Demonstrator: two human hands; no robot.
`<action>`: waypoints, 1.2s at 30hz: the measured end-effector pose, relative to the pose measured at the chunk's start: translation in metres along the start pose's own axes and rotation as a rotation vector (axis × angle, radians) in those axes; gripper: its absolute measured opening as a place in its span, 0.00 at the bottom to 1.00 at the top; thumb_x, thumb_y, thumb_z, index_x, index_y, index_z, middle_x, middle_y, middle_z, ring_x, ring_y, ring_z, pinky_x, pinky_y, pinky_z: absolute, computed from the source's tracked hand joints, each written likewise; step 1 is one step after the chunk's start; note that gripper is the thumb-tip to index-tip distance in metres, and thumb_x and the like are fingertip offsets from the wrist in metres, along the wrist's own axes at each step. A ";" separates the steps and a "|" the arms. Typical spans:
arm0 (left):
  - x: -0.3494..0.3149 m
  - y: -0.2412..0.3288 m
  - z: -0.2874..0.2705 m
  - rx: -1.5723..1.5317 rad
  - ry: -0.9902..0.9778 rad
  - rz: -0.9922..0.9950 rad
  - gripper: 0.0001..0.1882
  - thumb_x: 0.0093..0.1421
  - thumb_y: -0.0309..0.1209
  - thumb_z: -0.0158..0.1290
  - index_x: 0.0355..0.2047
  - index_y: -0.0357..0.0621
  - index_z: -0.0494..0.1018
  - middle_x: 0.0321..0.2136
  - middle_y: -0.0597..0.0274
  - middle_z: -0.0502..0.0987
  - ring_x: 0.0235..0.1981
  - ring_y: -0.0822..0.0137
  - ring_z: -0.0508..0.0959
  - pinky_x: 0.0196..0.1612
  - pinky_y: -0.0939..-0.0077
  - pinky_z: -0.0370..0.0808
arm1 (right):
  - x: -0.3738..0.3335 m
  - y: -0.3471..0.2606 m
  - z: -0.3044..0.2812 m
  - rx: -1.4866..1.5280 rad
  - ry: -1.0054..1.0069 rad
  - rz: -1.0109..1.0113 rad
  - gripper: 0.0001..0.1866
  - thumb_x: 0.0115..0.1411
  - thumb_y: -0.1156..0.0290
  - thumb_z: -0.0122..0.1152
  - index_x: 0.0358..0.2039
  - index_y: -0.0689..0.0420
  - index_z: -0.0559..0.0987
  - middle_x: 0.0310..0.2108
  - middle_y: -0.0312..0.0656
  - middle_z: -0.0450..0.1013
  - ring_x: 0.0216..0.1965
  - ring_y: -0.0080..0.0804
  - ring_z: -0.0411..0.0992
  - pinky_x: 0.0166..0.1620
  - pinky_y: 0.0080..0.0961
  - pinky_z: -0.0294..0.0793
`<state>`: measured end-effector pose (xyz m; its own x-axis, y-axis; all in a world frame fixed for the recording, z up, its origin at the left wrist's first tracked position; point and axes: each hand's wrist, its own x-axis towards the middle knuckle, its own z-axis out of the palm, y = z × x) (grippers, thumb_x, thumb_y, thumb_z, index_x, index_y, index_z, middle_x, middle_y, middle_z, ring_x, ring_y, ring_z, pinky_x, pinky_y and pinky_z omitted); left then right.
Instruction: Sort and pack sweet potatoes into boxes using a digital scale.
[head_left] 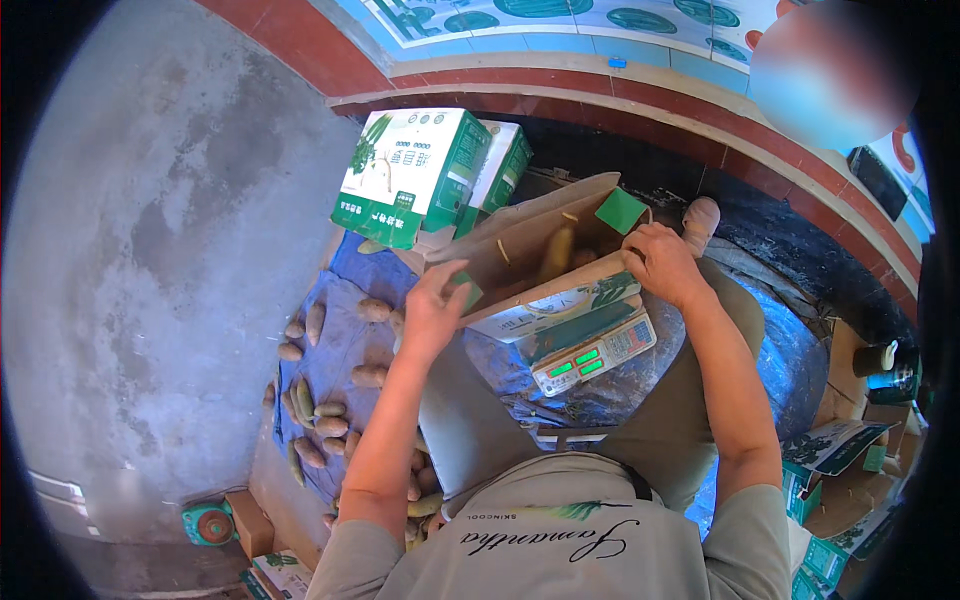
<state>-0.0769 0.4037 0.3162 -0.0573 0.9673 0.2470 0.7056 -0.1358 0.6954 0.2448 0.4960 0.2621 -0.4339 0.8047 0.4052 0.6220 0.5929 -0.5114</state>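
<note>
An open cardboard box [545, 318] with green and white printed sides stands between my knees, on a digital scale [590, 362] with lit green displays. My left hand [437, 308] is at the box's near left corner, its fingers curled at a small green flap [467, 291]. At the right end, my right hand [664, 262] has its fingers bent over the box's rim, beside another green flap [621, 210]. Inside the box lies a long yellowish-green root vegetable [557, 254], blurred; the shaded bottom is hard to make out.
Several brown and green root vegetables [331, 427] lie on a blue cloth [345, 290] to my left. Two printed boxes [405, 170] stand at the far left by the wall. Opened cartons [840, 490] and a dark jar [890, 375] are at the right.
</note>
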 end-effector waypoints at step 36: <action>-0.432 -0.212 0.033 0.705 -0.792 -1.208 0.28 0.51 0.42 0.55 0.52 0.55 0.66 0.54 0.64 0.65 0.60 0.61 0.59 0.61 0.46 0.51 | 0.012 0.013 0.006 0.113 -0.160 0.147 0.12 0.61 0.69 0.48 0.35 0.65 0.75 0.31 0.45 0.72 0.33 0.33 0.69 0.39 0.25 0.67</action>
<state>-0.1780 0.0215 0.0396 -0.5904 0.3225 -0.7399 0.7026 0.6565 -0.2745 0.2438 0.5141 0.2555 -0.4479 0.8715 0.1995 0.6131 0.4618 -0.6409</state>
